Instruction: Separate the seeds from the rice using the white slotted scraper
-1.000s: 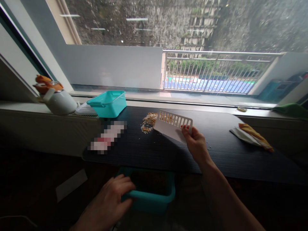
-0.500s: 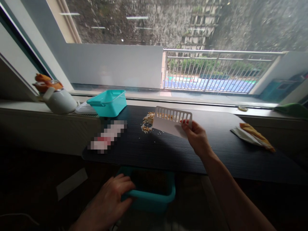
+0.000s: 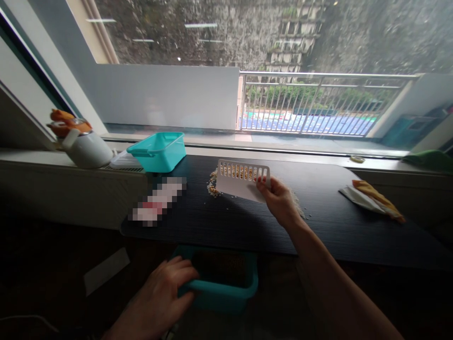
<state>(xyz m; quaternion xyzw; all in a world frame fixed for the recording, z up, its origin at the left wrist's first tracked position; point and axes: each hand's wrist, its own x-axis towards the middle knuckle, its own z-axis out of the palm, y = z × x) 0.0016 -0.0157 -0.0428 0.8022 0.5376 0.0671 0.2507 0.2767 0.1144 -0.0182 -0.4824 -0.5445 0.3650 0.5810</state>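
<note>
My right hand is closed on the end of a flat white slotted plastic plate, held tilted above the dark table with its slots along the top. Yellow and white grains lie in a loose pile at its left edge, and more show through the slots. Pale grains are also scattered right of my wrist. Below the table's front edge, my left hand grips the near left rim of a teal plastic bin. The bin's inside is dark, with brownish contents I cannot make out.
At the table's back left stands an open turquoise basin. Left of it on the sill sits a white kettle-like pot with an orange item on top. A blurred-out packet lies at the left, a yellow-and-white wrapper at the right.
My right hand has moved the slotted plate to the left, over the grain pile. Pale grains behind my wrist have come into view. My left hand stays on the bin rim.
</note>
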